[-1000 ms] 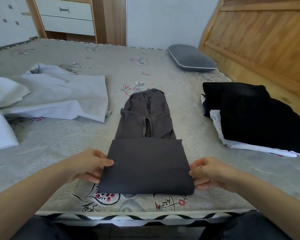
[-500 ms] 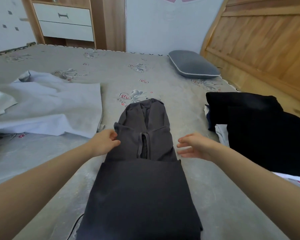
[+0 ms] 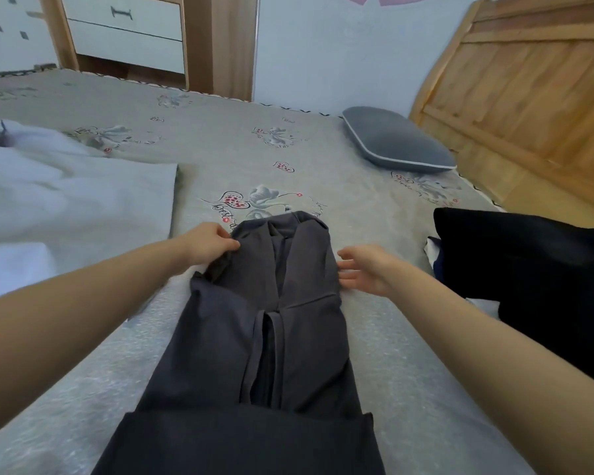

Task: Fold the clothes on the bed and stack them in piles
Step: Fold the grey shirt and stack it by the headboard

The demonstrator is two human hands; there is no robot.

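Note:
A dark grey hooded garment (image 3: 264, 337) lies lengthwise on the bed (image 3: 220, 152), its near end folded over and its hood at the far end. My left hand (image 3: 208, 243) pinches the cloth at the hood's left edge. My right hand (image 3: 367, 269) hovers at the hood's right edge, fingers spread and straight, holding nothing. A pile of folded black clothes (image 3: 528, 269) over a white one lies to the right. Loose pale grey and white clothes (image 3: 66, 207) lie to the left.
A grey pillow (image 3: 395, 142) rests at the far right beside the wooden headboard (image 3: 528, 97). A wooden cabinet with white drawers (image 3: 127, 32) stands beyond the bed's far edge.
Both hands left the folded near end and reached forward to the hood. The left hand has taken hold of the cloth. My view moved closer and lower over the garment.

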